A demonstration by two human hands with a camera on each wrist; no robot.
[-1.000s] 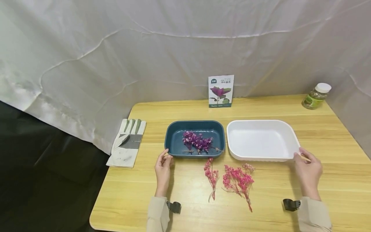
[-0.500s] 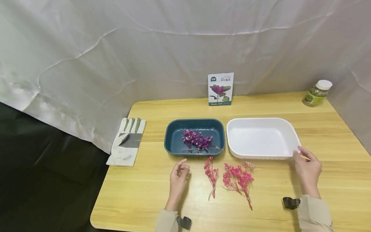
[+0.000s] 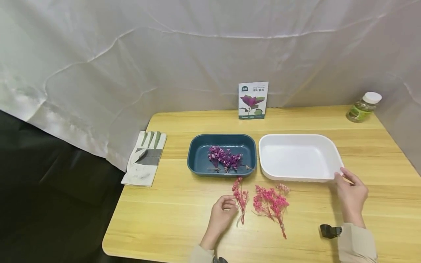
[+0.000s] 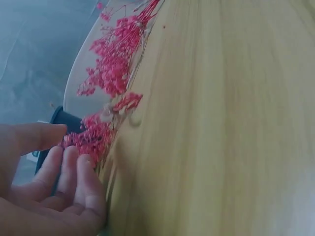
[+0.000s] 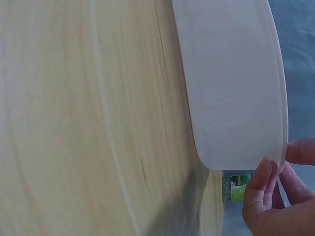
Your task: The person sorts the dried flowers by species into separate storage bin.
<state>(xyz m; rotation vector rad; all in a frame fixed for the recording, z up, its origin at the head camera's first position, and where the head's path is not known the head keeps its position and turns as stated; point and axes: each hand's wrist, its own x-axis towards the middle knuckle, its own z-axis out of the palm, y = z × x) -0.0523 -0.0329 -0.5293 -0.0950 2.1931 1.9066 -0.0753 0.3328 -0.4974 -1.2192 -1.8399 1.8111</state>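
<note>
The left hand (image 3: 223, 213) is beside the smaller pink dried-flower bunch (image 3: 240, 197) on the tabletop (image 3: 158, 219), its fingers loosely bent and the thumb apart from them; in the left wrist view the thumb and fingertips stand around the blossoms with a gap between, and whether any fingertip touches them I cannot tell; this bunch lies with its blossoms toward the dark teal tray (image 3: 222, 137) and its stems toward the person; the right hand (image 3: 352, 195) pinches the near right corner of the white tray (image 3: 296, 157) between thumb and fingers; the two trays sit side by side, the teal one on the left; inside the teal tray lie purple dried flowers (image 3: 224, 157) with tied stems, one of them reaching toward the near right corner; a larger pink dried-flower bunch (image 3: 271, 202) lies in front of the white tray, to the right of the smaller one, its stems pointing toward the person, with paler pink blossoms (image 3: 282, 188) at its far side; a white work glove (image 3: 141, 173) with a grey band lies at the left edge of the tabletop; a seed packet (image 3: 252, 100) with a purple plant printed on it stands upright against the pale grey fabric (image 3: 197, 65) behind; a white-lidded jar (image 3: 363, 107) with a green label is at the far right corner.
</note>
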